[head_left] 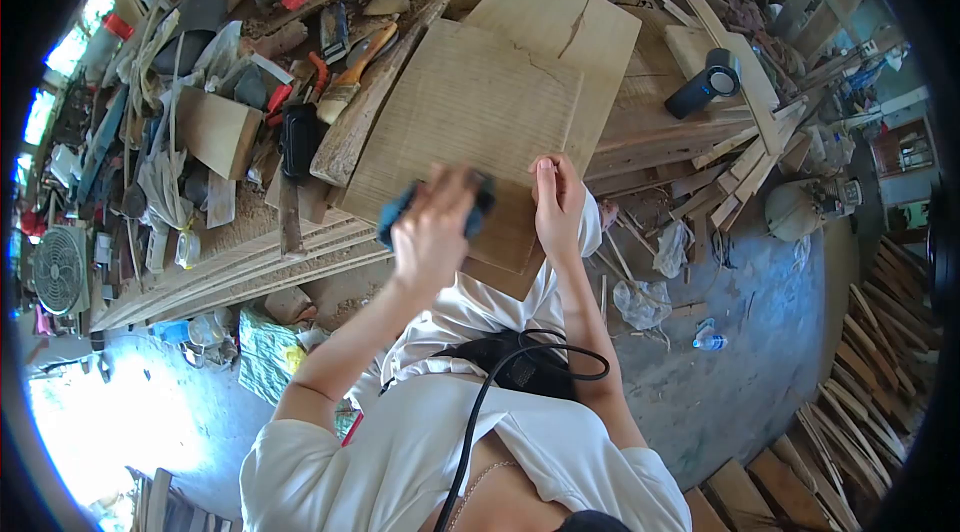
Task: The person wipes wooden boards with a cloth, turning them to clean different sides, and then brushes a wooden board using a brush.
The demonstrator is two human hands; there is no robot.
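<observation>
My left hand, smeared by motion, is closed over a dark blue pad that looks like folded cloth. It presses the pad onto the lower left part of a flat wooden board. At the board's right edge, my right hand grips it with the thumb on top; the fingers underneath are partly hidden. Beneath this board lies another wooden board with a dark crack, showing at the top and right. The near end of the boards sits above my lap.
A rough wood strip lies left of the boards, beside a paintbrush and a black case. To the right, a black cylindrical device rests on scrap wood. A fan stands far left, and a bottle is on the floor.
</observation>
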